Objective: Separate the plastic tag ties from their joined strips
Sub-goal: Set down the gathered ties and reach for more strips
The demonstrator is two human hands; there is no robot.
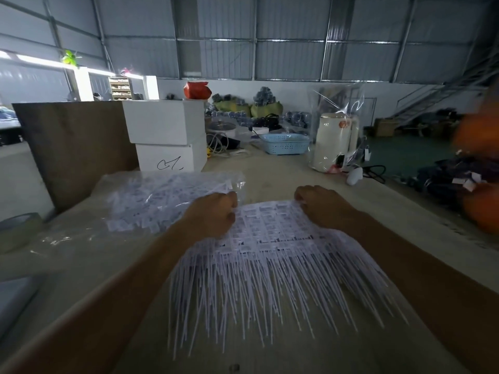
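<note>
A stack of joined tag ties (270, 255) lies flat on the table (81, 292), its thin white tails fanning toward the near edge and its tag heads lined up at the far side — long axis running near to far. The left hand (216, 214) and right hand (321, 209) each grip a far corner of the stack, fingers curled on it. Just beyond on the left sits a clear bag of ties (162, 201); farther off stand two white boxes (167, 136), a blue basket (285, 143) and a cream kettle (334, 141).
</note>
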